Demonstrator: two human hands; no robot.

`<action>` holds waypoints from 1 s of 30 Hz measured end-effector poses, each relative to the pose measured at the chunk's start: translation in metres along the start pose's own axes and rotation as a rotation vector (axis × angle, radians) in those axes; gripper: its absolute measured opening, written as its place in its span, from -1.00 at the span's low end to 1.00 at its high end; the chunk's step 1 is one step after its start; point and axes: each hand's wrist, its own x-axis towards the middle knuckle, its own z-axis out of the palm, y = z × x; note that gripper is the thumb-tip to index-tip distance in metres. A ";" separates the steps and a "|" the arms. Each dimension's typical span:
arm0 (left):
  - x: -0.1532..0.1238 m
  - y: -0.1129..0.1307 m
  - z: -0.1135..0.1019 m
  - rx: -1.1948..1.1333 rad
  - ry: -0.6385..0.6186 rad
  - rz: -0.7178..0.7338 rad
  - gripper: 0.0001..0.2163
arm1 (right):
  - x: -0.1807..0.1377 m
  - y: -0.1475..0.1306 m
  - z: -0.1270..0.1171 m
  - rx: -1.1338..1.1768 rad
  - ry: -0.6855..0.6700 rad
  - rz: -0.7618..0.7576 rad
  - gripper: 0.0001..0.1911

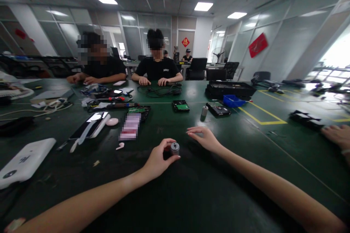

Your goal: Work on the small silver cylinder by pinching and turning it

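My left hand (159, 158) curls its thumb and fingers around a small silver cylindrical motor (175, 148), which stands upright with its round end face up. To the right of it, my right hand (203, 139) is just above or on the green table, fingers stretched out and thumb apart, holding nothing. A second silver cylinder (204, 111) of similar look stands farther back, beyond my right hand. Beside that cylinder lies a hard drive (218, 109), and another hard drive with a green board (181, 106) lies left of it.
On the left are a phone (130, 126), an earbud (120, 146), a pink round case (112, 121), a white power bank (26, 162) and cables. A blue bin (233, 101) and black tray (229, 89) stand at back right. Two people sit opposite; another person's hand (337, 136) rests at right.
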 end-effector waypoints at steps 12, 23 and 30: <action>-0.001 -0.003 0.001 0.037 -0.009 0.031 -0.69 | -0.005 -0.058 0.036 0.184 -0.088 -0.114 -0.84; -0.001 -0.001 0.000 0.040 -0.002 0.033 -0.69 | -0.007 -0.058 0.036 0.219 -0.105 -0.102 -0.83; -0.001 -0.002 0.001 0.040 0.000 0.042 -0.68 | -0.013 -0.060 0.038 0.300 -0.084 -0.090 -0.75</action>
